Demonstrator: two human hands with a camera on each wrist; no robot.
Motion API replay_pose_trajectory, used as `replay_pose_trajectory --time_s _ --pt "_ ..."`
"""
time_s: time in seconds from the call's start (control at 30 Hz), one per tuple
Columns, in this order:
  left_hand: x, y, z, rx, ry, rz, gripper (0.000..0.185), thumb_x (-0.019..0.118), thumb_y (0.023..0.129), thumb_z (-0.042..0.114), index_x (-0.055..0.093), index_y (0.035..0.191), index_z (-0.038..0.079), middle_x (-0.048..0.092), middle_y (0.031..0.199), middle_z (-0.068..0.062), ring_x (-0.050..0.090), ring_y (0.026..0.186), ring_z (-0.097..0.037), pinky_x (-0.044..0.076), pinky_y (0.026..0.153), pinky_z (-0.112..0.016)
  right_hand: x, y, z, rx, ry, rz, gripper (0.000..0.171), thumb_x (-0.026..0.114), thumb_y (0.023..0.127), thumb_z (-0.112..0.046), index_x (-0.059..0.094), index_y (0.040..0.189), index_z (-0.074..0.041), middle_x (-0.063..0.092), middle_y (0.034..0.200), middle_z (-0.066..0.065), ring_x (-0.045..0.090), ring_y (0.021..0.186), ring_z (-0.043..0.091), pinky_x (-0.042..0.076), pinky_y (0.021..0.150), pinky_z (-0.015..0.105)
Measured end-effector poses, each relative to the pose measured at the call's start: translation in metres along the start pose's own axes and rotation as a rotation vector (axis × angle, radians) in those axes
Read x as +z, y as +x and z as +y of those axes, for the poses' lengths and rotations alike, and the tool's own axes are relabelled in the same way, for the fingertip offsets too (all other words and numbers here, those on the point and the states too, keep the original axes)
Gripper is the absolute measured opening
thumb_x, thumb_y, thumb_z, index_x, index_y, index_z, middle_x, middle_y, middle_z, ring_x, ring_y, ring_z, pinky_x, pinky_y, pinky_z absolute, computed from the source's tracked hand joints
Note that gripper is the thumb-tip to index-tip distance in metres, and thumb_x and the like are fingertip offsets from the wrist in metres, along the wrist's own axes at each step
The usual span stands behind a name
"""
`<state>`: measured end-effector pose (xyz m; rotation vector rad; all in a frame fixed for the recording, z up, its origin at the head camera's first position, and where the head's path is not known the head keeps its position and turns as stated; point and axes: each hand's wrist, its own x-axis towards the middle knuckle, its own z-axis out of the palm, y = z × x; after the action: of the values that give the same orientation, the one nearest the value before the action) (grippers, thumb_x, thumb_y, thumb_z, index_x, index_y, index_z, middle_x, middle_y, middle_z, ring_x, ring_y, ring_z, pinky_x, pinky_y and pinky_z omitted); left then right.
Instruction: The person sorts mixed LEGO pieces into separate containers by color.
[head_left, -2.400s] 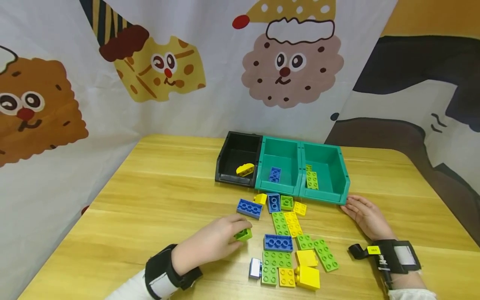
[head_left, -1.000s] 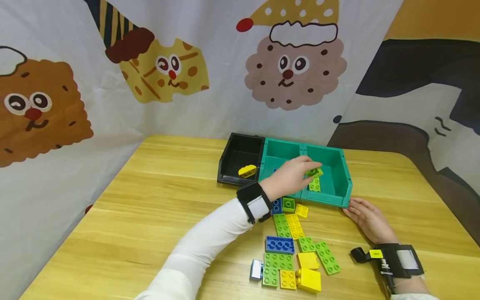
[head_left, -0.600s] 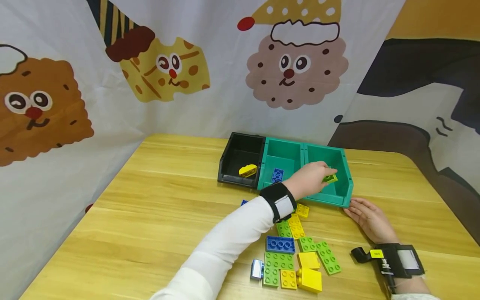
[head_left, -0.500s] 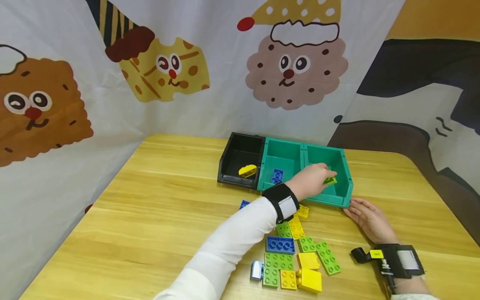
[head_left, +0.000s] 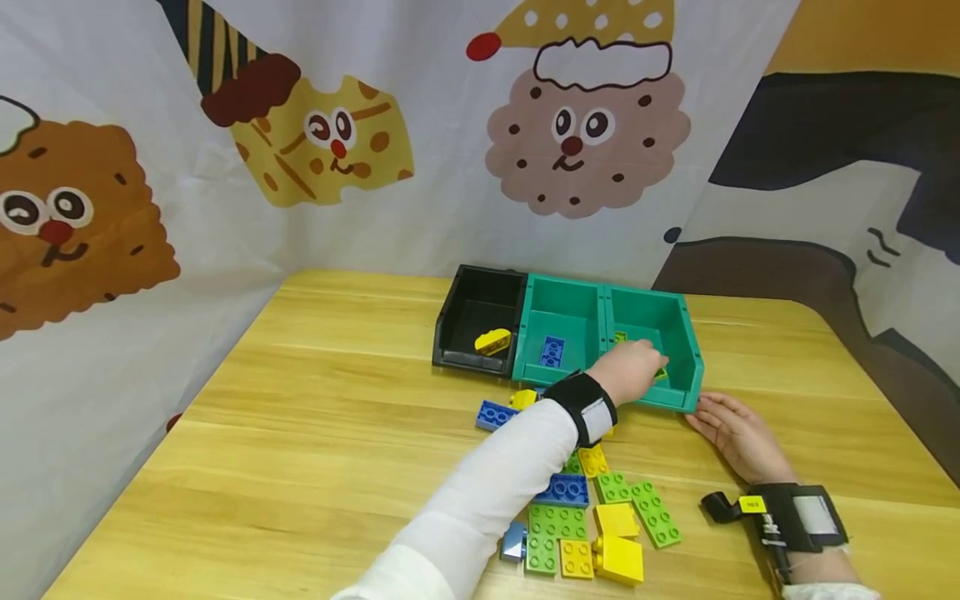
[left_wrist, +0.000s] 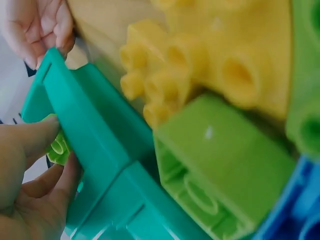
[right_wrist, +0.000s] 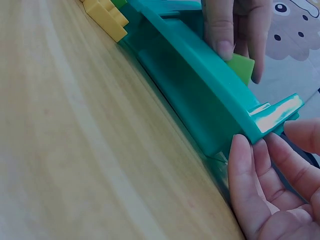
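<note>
1. Overhead, from the head view: the left hand point(head_left: 632, 370) reaches over the front wall of the right teal bin point(head_left: 678, 398) and pinches a small green brick point(head_left: 660, 372) just inside it, low over the bin floor. The right hand point(head_left: 731, 432) lies flat on the table point(head_left: 315, 433), fingers straight, tips touching the bin's front right corner, apparently to stop it sliding. A middle teal bin point(head_left: 525, 333) holds a blue brick point(head_left: 552, 351); a black bin point(head_left: 450, 321) holds a yellow brick point(head_left: 492, 340). Loose bricks point(head_left: 592, 525) lie near the bins' front, under the left forearm. Wide bare table lies to the left of the bins.

2. Left wrist view: thumb and fingers point(left_wrist: 30, 145) close on the green brick point(left_wrist: 59, 147) right behind the teal wall point(left_wrist: 95, 150); little room remains between brick and wall. Yellow and green bricks fill the close foreground, blurred.

3. Right wrist view: the straight fingers point(right_wrist: 250, 195) press the bin's corner lip point(right_wrist: 272, 117). The left hand's fingers point(right_wrist: 225, 30) hold the green brick point(right_wrist: 241, 67) just over the rim.
</note>
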<state>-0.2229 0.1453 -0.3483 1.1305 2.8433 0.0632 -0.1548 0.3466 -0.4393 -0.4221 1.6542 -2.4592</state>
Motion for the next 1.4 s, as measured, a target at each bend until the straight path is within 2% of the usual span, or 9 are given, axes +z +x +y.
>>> replay_pose_trajectory --time_s 0.17,0.33,0.5,0.67,0.8,0.97,1.1,1.27,1.4 --pt "0.007 0.003 0.005 0.016 0.069 -0.010 0.036 0.044 0.101 0.023 0.052 0.135 0.028 0.056 0.130 0.011 0.051 0.119 -0.004 0.040 0.097 -0.013 0.000 0.001 0.001 -0.011 0.023 -0.009 0.035 0.030 0.101 0.003 0.063 0.110 -0.004 0.064 0.104 0.003 0.064 0.096 0.013 0.052 0.088 0.024" --pt "0.014 0.003 0.009 0.041 0.116 -0.096 0.034 0.042 0.101 0.030 0.053 0.134 0.028 0.055 0.130 0.012 0.047 0.122 -0.004 0.036 0.102 -0.016 0.001 0.000 0.000 0.007 0.005 0.014 0.033 0.032 0.101 0.001 0.064 0.109 -0.006 0.065 0.104 0.001 0.064 0.096 0.012 0.052 0.087 0.023" --pt "0.018 0.003 0.013 0.038 0.117 -0.186 0.041 0.037 0.101 0.040 0.043 0.140 0.028 0.047 0.139 0.012 0.037 0.133 -0.005 0.024 0.111 -0.018 0.000 0.000 0.000 0.003 0.019 0.003 0.034 0.031 0.101 0.002 0.064 0.110 -0.005 0.065 0.105 0.002 0.064 0.097 0.012 0.052 0.088 0.024" --pt "0.016 -0.002 0.015 0.030 0.103 -0.220 0.047 0.036 0.101 0.042 0.034 0.146 0.027 0.039 0.146 0.012 0.027 0.139 -0.005 0.015 0.116 -0.020 0.000 -0.001 0.000 -0.015 0.035 -0.035 0.036 0.029 0.101 0.004 0.062 0.112 -0.003 0.064 0.107 0.004 0.064 0.099 0.013 0.051 0.090 0.024" --pt "0.008 -0.015 0.015 0.034 0.086 -0.177 0.048 0.039 0.100 0.044 0.034 0.146 0.031 0.034 0.150 0.009 0.023 0.142 -0.012 0.019 0.117 -0.029 -0.001 -0.001 0.000 -0.016 0.035 -0.043 0.037 0.028 0.101 0.003 0.062 0.113 -0.004 0.064 0.108 0.003 0.064 0.100 0.013 0.051 0.090 0.024" --pt "-0.001 -0.037 0.011 0.097 0.104 -0.099 0.044 0.041 0.098 0.045 0.042 0.141 0.032 0.039 0.146 0.006 0.028 0.140 -0.018 0.024 0.116 -0.036 -0.002 -0.001 -0.001 -0.012 0.023 -0.034 0.036 0.029 0.101 0.002 0.063 0.112 -0.005 0.064 0.108 0.002 0.064 0.100 0.012 0.051 0.090 0.023" --pt "-0.008 -0.055 0.010 0.150 0.088 -0.053 0.043 0.042 0.099 0.043 0.045 0.140 0.030 0.044 0.143 0.006 0.035 0.136 -0.014 0.028 0.114 -0.036 -0.003 -0.003 -0.002 -0.011 0.017 -0.021 0.036 0.029 0.101 0.003 0.063 0.111 -0.005 0.064 0.107 0.002 0.064 0.099 0.012 0.051 0.089 0.023" --pt "-0.016 -0.083 0.004 0.229 0.028 0.007 0.039 0.044 0.099 0.038 0.052 0.135 0.024 0.054 0.133 0.006 0.048 0.124 -0.009 0.037 0.106 -0.027 -0.002 -0.003 -0.002 -0.010 0.023 -0.023 0.035 0.029 0.101 0.003 0.062 0.112 -0.004 0.064 0.108 0.003 0.064 0.100 0.013 0.051 0.090 0.024" --pt "-0.018 -0.109 -0.008 0.211 -0.029 0.046 0.037 0.046 0.099 0.036 0.055 0.132 0.022 0.057 0.130 0.006 0.050 0.123 -0.010 0.036 0.108 -0.029 0.000 -0.002 -0.001 -0.023 0.021 -0.033 0.035 0.029 0.101 0.003 0.062 0.112 -0.004 0.063 0.108 0.003 0.064 0.100 0.013 0.051 0.091 0.024"
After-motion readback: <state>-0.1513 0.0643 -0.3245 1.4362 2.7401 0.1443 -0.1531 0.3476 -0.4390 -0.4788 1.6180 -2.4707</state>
